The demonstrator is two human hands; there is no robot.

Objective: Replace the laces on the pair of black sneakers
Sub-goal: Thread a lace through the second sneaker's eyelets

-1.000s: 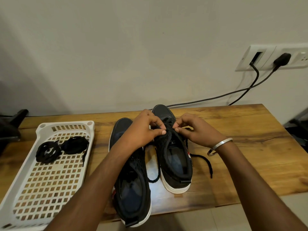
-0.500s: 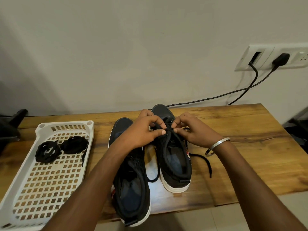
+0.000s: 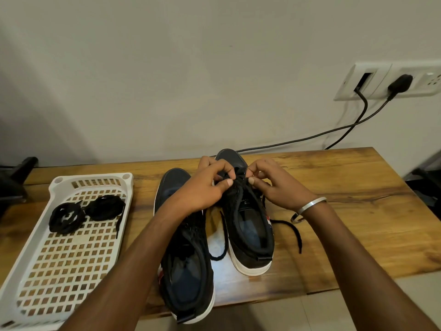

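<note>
Looks like unlacing: left hand (image 3: 205, 187) and right hand (image 3: 274, 187) both pinch the far black sneaker's (image 3: 248, 225) black lace (image 3: 235, 185); next, I'd guess, work it free of the eyelets.

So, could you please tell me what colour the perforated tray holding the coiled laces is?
White. The tray shows best in the head view, the only view.

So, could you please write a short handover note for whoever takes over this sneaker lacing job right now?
Left hand and right hand: both pinch the lace at the eyelets of the right sneaker, toward its toe.
Its loose ends trail on the table.
Left sneaker stands beside it, lace still in.
Two coiled laces lie in the white basket.
Done: none visibly finished.
Left: both sneakers.
</note>
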